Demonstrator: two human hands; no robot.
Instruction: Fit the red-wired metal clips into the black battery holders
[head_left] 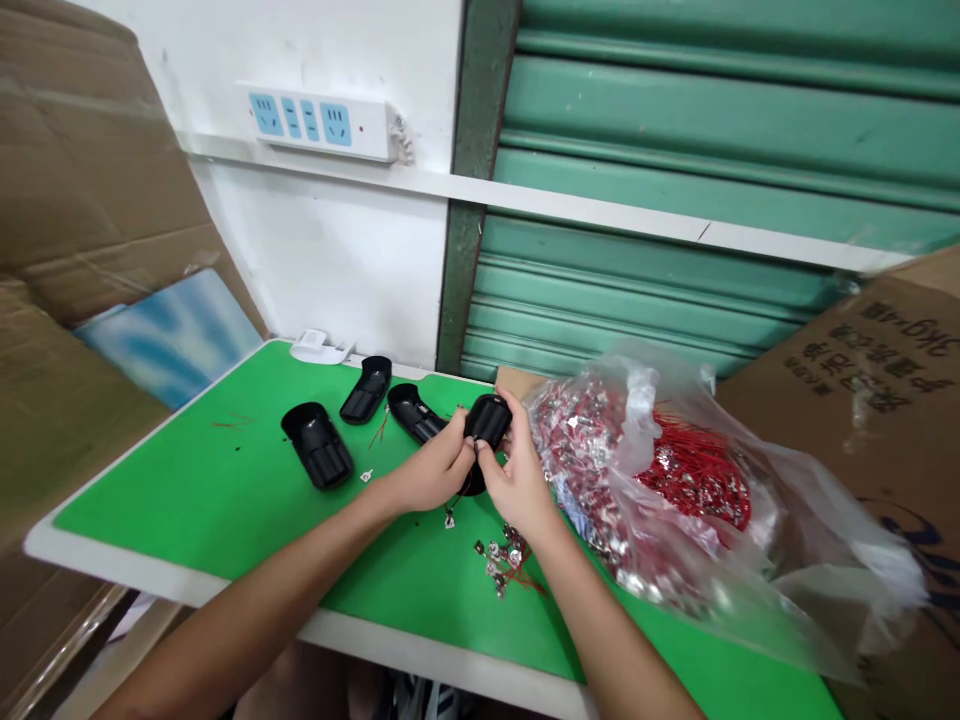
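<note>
Both my hands meet over the green table top. My left hand [435,465] is closed at the left side of a black plastic housing [488,418], its thumb at the lower edge. My right hand [517,470] grips the same housing from the right, fingers behind it and thumb at the near edge. Any small part between the thumbs is too small to make out. Partly hidden beneath the hands lies another black housing [412,412]. Small metal contacts with red wires [501,560] are heaped just in front of my right hand.
Two more black housings [319,446] lie to the left, with a loose contact [367,476] nearby. A clear plastic bag [645,460] full of red-wired metal contacts fills the right side. Cardboard boxes [862,400] flank the green table [180,500]. A power strip [319,122] hangs on the wall.
</note>
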